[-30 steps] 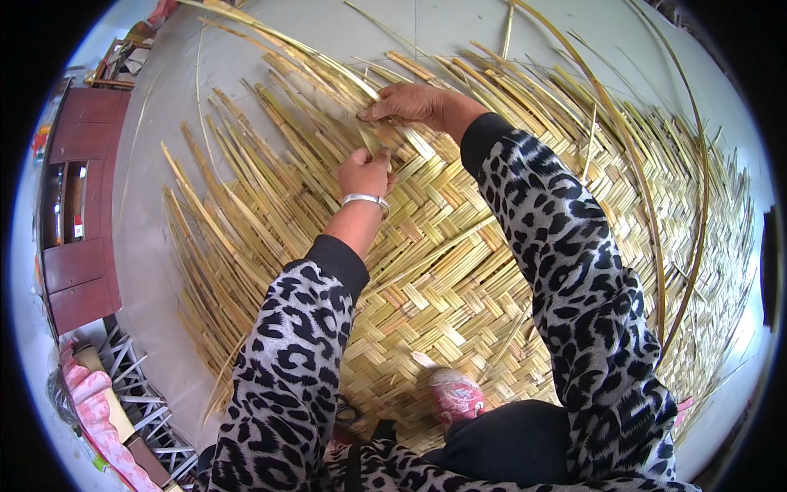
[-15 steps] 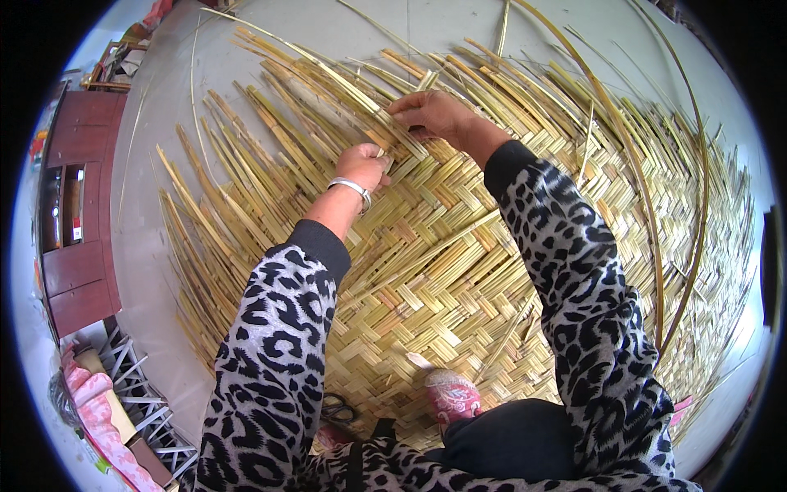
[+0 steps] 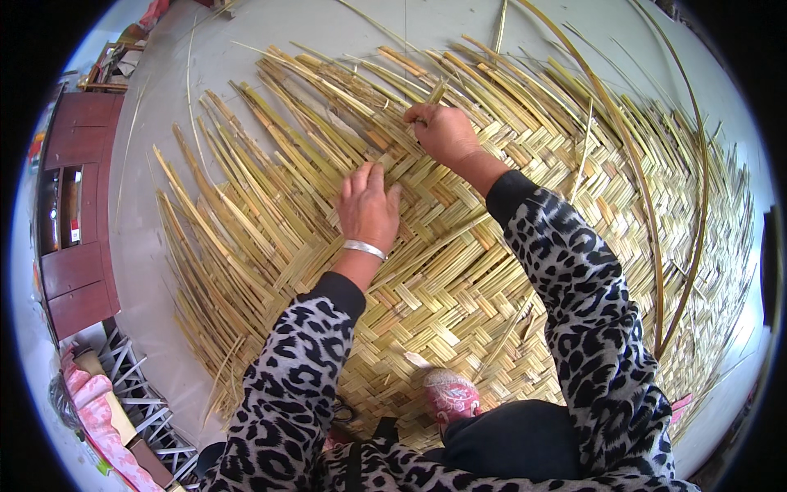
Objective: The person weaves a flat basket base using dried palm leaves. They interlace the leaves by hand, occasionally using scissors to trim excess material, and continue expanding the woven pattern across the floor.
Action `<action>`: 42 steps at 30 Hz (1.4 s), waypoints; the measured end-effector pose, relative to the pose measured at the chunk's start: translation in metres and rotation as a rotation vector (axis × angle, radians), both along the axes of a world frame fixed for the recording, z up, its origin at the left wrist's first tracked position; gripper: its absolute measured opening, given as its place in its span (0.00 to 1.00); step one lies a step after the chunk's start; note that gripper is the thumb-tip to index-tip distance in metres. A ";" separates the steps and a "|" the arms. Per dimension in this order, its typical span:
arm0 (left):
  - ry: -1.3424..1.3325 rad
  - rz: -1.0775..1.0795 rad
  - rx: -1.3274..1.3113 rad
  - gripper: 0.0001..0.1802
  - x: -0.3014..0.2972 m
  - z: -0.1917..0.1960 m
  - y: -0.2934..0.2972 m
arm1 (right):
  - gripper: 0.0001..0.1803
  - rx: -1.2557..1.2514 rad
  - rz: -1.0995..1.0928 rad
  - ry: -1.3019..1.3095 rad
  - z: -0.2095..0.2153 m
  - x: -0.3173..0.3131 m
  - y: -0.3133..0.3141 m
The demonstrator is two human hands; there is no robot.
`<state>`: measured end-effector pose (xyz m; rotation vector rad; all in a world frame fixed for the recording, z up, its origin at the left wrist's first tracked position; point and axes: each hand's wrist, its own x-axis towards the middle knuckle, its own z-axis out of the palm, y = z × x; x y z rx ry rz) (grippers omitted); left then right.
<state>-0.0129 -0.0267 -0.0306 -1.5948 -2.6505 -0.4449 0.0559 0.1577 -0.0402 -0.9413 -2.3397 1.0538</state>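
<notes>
A large woven mat (image 3: 434, 307) of yellow-green split cane or bamboo strips spreads on the floor beneath me. Its unwoven strip ends (image 3: 238, 217) fan out along the far and left edges. My left hand (image 3: 367, 209) lies palm down on the weave near that fringe, fingers stretched and holding nothing. To its upper right, my right hand (image 3: 447, 138) is closed, pinching a strip whose short end (image 3: 438, 90) stands up past the knuckles. The fingertips of the right hand are partly hidden by the hand itself.
Two long bent canes (image 3: 653, 221) arch across the mat's right side. My pink shoe (image 3: 451, 395) rests on the weave, near dark loop handles (image 3: 344, 410) partly covered by my sleeve. A dark red cabinet (image 3: 82, 279) and a folding metal rack (image 3: 135, 385) stand at left.
My left hand has let go of the strips, opened and come down flat on the mat. The right hand has moved slightly right; the long light strip near both hands now lies lower among the others.
</notes>
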 end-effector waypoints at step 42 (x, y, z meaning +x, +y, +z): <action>-0.912 0.333 0.180 0.12 -0.019 0.026 0.123 | 0.32 0.010 0.114 -0.437 0.001 -0.070 0.125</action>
